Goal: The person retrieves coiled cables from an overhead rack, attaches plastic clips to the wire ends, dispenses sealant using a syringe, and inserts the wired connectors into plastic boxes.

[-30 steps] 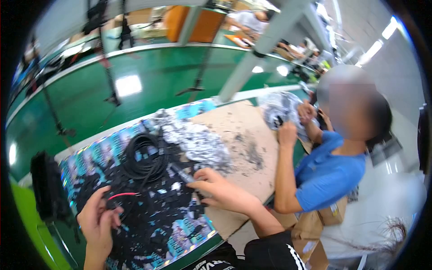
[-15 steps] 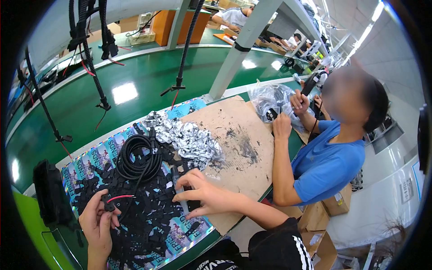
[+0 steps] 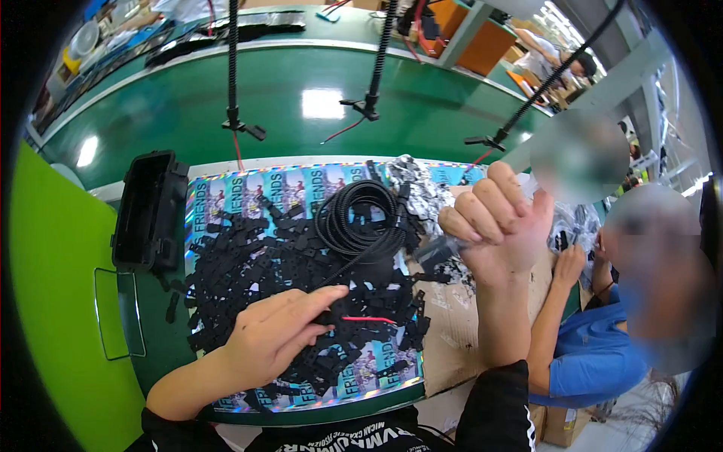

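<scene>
Your right hand (image 3: 501, 226) curls its fingers around a dark object (image 3: 438, 251) near coiled cable (image 3: 329, 224).
Your left hand (image 3: 275, 331) pinches a black connector (image 3: 337, 309) between its fingers (red wire (image 3: 369, 319) protruding).

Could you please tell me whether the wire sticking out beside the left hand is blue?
No, the short wire beside the left hand is plainly red.

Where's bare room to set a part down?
Green surface beyond the mat, between the left hanging cable and the middle one; cardboard between mat and right forearm. Crowded: most of the mat, under black pieces and the coil.
</scene>
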### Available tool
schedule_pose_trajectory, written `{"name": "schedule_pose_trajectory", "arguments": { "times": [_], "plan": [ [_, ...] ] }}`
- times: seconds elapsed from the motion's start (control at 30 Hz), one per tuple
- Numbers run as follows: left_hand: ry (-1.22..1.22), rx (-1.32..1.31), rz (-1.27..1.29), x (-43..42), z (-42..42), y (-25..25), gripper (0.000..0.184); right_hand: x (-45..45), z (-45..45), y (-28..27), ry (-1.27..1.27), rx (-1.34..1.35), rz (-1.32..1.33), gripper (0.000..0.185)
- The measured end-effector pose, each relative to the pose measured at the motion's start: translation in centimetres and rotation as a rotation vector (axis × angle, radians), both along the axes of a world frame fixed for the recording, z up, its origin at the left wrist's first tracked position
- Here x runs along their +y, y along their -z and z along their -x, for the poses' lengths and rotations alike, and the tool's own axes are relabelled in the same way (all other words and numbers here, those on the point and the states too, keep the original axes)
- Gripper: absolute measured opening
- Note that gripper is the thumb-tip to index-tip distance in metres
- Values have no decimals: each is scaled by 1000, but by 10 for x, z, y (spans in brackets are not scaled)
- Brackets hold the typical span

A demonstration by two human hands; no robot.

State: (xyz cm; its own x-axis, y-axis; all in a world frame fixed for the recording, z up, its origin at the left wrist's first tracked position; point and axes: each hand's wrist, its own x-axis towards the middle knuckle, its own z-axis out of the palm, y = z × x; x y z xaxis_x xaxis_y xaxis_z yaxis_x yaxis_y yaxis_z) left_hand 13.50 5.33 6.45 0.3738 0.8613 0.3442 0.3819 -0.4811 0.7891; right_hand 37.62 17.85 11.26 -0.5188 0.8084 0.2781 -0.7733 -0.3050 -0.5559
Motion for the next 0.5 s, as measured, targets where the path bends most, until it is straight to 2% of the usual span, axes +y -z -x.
{"name": "schedule_pose_trajectory", "arguments": {
  "times": [0.07, 0.17, 0.33, 0.43, 0.5],
  "plan": [
    [43, -36, -41, 2, -1, 3, 55, 0, 18, -6, -131, 84, 2, 51],
    [71, -35, -84, 4, -1, 6, 58, -9, 39, 5, -312, 183, 57, 60],
    [106, -110, -87, 7, -3, 13, 57, -11, 46, 17, -316, 200, 236, 60],
    [118, -112, -87, 10, -2, 12, 56, -7, 47, 19, -346, 199, 95, 51],
    [131, -121, -79, 11, 0, 11, 56, -7, 48, 18, -365, 207, 101, 51]
  ]
}}
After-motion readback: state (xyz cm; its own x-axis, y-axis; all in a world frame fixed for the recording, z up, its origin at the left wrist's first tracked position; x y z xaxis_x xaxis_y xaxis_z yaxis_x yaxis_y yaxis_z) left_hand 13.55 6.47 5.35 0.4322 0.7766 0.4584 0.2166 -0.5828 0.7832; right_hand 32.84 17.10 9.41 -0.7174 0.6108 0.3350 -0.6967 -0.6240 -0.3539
